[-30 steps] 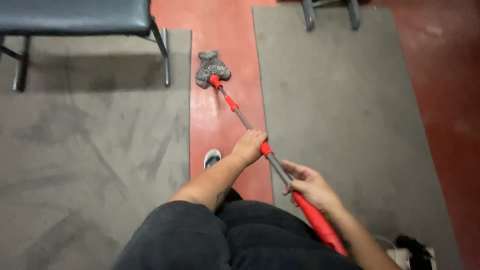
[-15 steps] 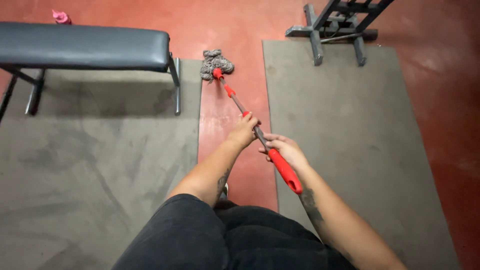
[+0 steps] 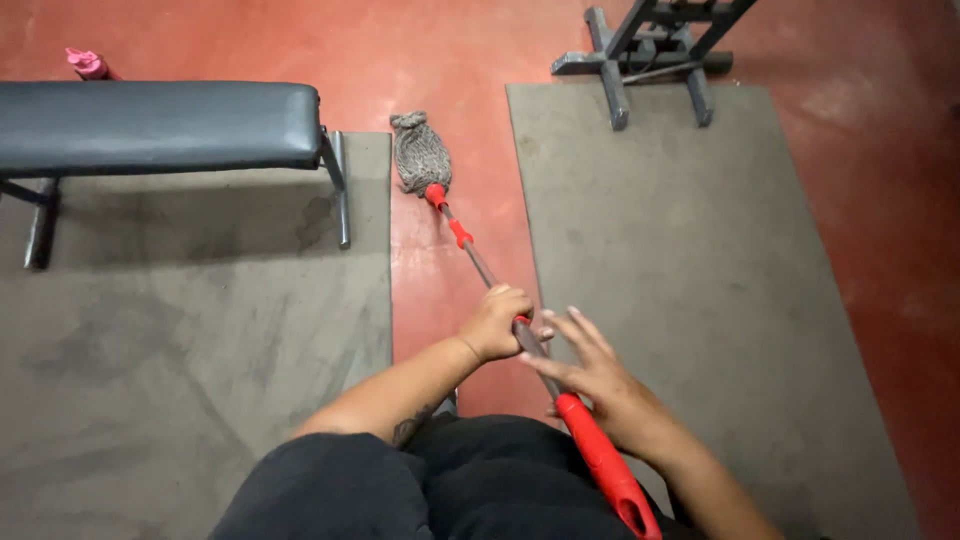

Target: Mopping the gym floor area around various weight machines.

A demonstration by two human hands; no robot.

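**Mopping a red floor strip between two mats**

Head view: the left hand (image 3: 495, 320) is clamped around the grey metal, red-handled mop pole (image 3: 500, 295). The right hand (image 3: 600, 385) rests open-fingered on it. The grey string mop head (image 3: 420, 155) lies at twelve o'clock, beside a black padded bench (image 3: 160, 125).

The mop (image 3: 520, 330) has a mottled grey string head, a grey metal shaft and red fittings — its grip red too. Beside it, dull grey mats (image 3: 200, 330) on a glossy red floor (image 3: 440, 60); the bench pad (image 3: 160, 125) is dark slate-blue.
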